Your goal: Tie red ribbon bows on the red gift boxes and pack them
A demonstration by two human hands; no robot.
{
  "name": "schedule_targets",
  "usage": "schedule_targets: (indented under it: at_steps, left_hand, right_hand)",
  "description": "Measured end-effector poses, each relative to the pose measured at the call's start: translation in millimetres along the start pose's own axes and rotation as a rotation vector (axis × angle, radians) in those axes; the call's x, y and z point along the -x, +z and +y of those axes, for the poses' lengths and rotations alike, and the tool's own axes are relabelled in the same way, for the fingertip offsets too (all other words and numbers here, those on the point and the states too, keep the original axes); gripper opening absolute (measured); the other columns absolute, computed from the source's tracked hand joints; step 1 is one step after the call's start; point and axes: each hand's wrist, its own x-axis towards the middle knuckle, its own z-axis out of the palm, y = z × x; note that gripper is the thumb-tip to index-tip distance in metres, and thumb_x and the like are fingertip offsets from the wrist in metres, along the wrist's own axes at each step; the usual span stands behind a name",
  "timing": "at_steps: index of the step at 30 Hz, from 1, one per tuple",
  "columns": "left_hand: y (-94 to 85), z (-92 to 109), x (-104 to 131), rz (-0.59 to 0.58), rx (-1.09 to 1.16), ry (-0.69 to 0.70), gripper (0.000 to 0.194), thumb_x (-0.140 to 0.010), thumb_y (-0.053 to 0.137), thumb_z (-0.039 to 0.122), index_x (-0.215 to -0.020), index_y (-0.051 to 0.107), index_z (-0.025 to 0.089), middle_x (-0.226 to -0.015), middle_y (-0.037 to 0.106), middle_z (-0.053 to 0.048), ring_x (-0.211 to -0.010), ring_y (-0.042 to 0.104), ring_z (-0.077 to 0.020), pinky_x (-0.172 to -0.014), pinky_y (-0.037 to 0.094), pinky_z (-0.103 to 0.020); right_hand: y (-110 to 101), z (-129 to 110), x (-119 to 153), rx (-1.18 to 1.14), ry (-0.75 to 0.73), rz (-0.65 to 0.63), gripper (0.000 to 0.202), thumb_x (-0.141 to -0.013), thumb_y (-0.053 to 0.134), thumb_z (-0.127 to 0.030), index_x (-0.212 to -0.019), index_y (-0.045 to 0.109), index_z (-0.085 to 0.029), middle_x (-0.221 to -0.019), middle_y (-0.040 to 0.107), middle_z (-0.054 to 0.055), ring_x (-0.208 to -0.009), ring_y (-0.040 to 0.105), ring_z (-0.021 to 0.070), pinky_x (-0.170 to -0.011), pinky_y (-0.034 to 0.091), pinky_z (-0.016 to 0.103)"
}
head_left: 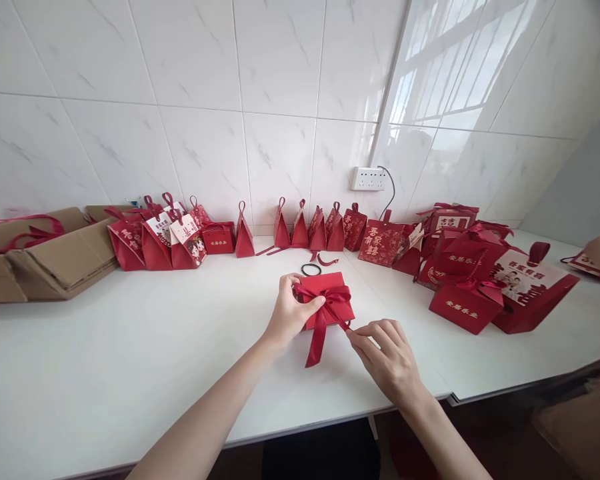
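Tying work on a small gift box. The red box (347,280) lies on the table (220,360), in front of you and between your hands, with a black ring (311,265) just beyond it. Your left hand (287,312) is partly closed about the box's left side, its thumb pressed on the knot of the satin bow (339,292). Your right hand (389,357) pinches one ribbon tail (345,326) between closed fingertips; the other tail hangs free. The step in hand appears to be tightening or dressing the bow; the next move calls for a steady thumb and a gentle, even pull. Open table lies widest to your left, up to the cardboard carton (73,263). The standing boxes (300,235) bound the back, the stacked boxes (466,310) the right; the table's front edge runs beneath your forearms.
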Motion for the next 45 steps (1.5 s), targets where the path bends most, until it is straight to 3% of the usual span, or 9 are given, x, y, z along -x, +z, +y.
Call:
schedule_targets:
  at_steps: [4, 9, 11, 14, 18, 21, 26, 35, 45]
  left_hand:
    - [-0.7, -2.2, 0.0, 0.017, -0.066, 0.063, 0.040, -0.067, 0.069, 0.028, -0.091, 0.038, 0.023, -0.093, 0.051, -0.001, -0.083, 0.056, -0.0149, -0.073, 0.046, -0.029]
    - [1.5, -5.5, 1.8, 0.012, -0.202, 0.217, 0.039, -0.063, 0.070, 0.023, -0.076, 0.033, 0.022, -0.105, 0.046, -0.003, -0.092, 0.051, -0.0158, -0.080, 0.043, -0.030]
    - [2.1, -6.1, 2.2, -0.011, -0.214, 0.256, 0.040, -0.063, 0.070, 0.022, -0.075, 0.031, 0.022, -0.105, 0.045, -0.004, -0.095, 0.051, -0.0163, -0.081, 0.043, -0.030]
    - [1.3, -4.8, 1.9, -0.002, -0.222, 0.251, 0.039, -0.063, 0.070, 0.022, -0.075, 0.032, 0.022, -0.105, 0.045, -0.004, -0.099, 0.050, -0.0171, -0.085, 0.042, -0.031]
    - [-1.3, -1.3, 1.4, 0.003, -0.186, 0.185, 0.035, -0.065, 0.070, 0.027, -0.077, 0.037, 0.021, -0.107, 0.046, -0.004, -0.096, 0.050, -0.0172, -0.080, 0.044, -0.030]
    - [-1.8, -2.1, 0.6, 0.023, -0.139, 0.158, 0.028, -0.075, 0.061, 0.036, -0.075, 0.038, 0.021, -0.109, 0.046, -0.006, -0.094, 0.051, -0.0175, -0.074, 0.045, -0.029]
    - [0.3, -7.0, 0.3, 0.130, -0.192, 0.204, 0.026, -0.081, 0.055, 0.034, -0.071, 0.035, 0.022, -0.105, 0.048, -0.006, -0.099, 0.051, -0.0189, -0.084, 0.043, -0.033]
    - [1.0, -7.2, 2.6, 0.135, -0.244, 0.290, 0.028, -0.084, 0.052, 0.031, -0.067, 0.033, 0.022, -0.097, 0.047, -0.006, -0.102, 0.050, -0.0191, -0.086, 0.041, -0.032]
    - [1.5, -8.0, 3.0, 0.114, -0.282, 0.314, 0.030, -0.086, 0.049, 0.038, -0.066, 0.034, 0.022, -0.095, 0.047, -0.007, -0.098, 0.050, -0.0201, -0.081, 0.043, -0.031]
  right_hand:
    - [-8.2, 1.0, -8.5, -0.228, 0.144, -0.054, 0.008, -0.084, 0.054, -0.026, -0.079, 0.059, -0.022, -0.074, 0.064, 0.004, -0.071, 0.055, 0.0181, -0.068, 0.039, 0.034]
    - [-13.5, 10.8, -41.0, -0.507, 0.826, -0.138, 0.049, -0.090, 0.030, -0.054, -0.056, 0.042, -0.021, -0.054, 0.045, 0.000, -0.051, 0.040, 0.0136, -0.049, 0.031, 0.028]
    - [-10.9, 13.7, -54.4, -0.577, 0.944, -0.261, 0.053, -0.085, 0.035, -0.063, -0.052, 0.035, -0.021, -0.050, 0.039, -0.002, -0.049, 0.034, 0.0118, -0.046, 0.026, 0.026]
    - [-5.2, 14.5, -65.2, -0.608, 0.956, -0.336, 0.053, -0.075, 0.050, -0.065, -0.052, 0.031, -0.021, -0.049, 0.036, -0.004, -0.048, 0.032, 0.0104, -0.046, 0.024, 0.025]
    - [1.4, 15.7, -61.4, -0.724, 0.945, -0.258, 0.048, -0.072, 0.057, -0.062, -0.056, 0.039, -0.021, -0.051, 0.044, -0.004, -0.050, 0.038, 0.0109, -0.048, 0.029, 0.024]
    - [6.2, 19.5, -54.2, -0.898, 0.946, -0.183, 0.045, -0.071, 0.061, -0.061, -0.061, 0.045, -0.020, -0.058, 0.050, -0.002, -0.055, 0.045, 0.0117, -0.053, 0.035, 0.025]
    - [13.4, 20.9, -46.8, -1.165, 0.997, -0.113, 0.041, -0.072, 0.064, -0.057, -0.064, 0.045, -0.021, -0.061, 0.052, -0.003, -0.059, 0.049, 0.0123, -0.058, 0.040, 0.025]
    - [19.4, 13.0, -38.7, -1.441, 1.095, -0.022, 0.038, -0.073, 0.066, -0.050, -0.065, 0.043, -0.021, -0.062, 0.049, -0.004, -0.054, 0.045, 0.0113, -0.054, 0.039, 0.026]
    - [14.9, 11.2, -36.9, -1.467, 1.153, 0.049, 0.038, -0.070, 0.069, -0.050, -0.062, 0.047, -0.020, -0.066, 0.056, -0.001, -0.060, 0.051, 0.0138, -0.055, 0.041, 0.028]
